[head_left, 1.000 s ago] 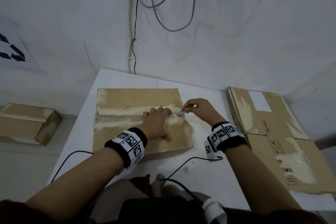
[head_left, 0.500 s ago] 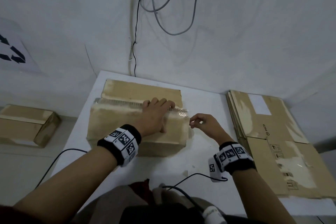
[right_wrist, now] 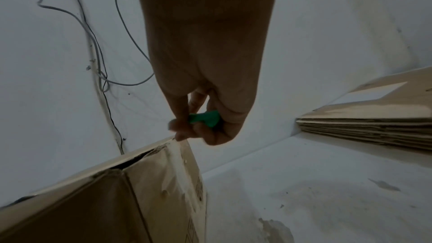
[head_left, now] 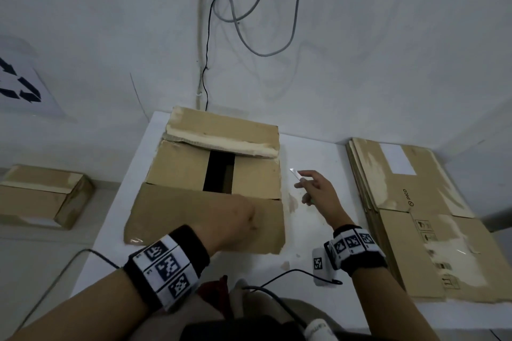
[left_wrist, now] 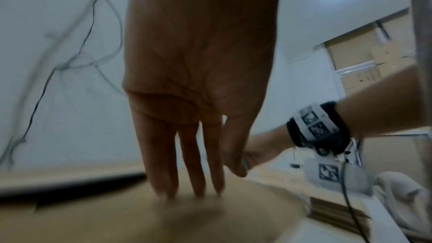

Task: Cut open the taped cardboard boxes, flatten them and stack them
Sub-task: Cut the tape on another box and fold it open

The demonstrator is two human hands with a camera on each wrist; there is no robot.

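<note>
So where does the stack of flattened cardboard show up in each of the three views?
Head: the stack of flattened cardboard lies at right on the white table, beyond the right hand.
Left wrist: a blurred corner of it shows at lower right.
Right wrist: its layered edge fills the right side.
Shared landmark: the opened cardboard box.

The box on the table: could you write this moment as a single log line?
box: top flaps open | left hand: flat on near flap | right hand: grips green-handled knife, clear of box | flattened stack: at right
</note>
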